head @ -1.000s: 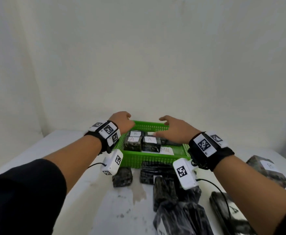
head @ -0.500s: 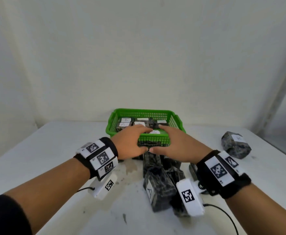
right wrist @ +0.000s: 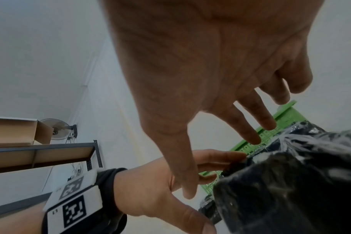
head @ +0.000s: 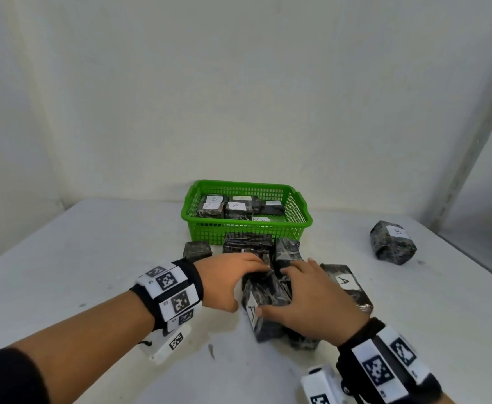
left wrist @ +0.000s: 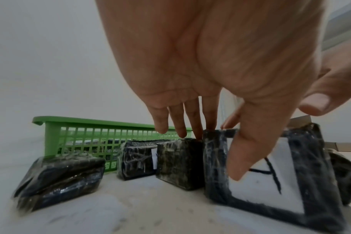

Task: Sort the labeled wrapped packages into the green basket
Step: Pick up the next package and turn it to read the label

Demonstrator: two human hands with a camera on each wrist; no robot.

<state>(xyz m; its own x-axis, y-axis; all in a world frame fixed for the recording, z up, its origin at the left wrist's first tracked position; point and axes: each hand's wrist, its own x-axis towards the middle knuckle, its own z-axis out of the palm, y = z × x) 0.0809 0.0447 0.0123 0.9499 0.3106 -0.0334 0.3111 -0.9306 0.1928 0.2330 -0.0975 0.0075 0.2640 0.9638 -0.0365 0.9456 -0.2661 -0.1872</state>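
Glossy film-wrapped packages (head: 265,290); plastic basket (head: 246,231)

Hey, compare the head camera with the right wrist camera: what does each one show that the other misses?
Only the head view shows the lone B package off to the right, the labeled packages inside the basket, and the A label on the package under both hands. Only the right wrist view shows a shelf, a cardboard box and a fan. Both show the green basket, the left hand and the right hand.
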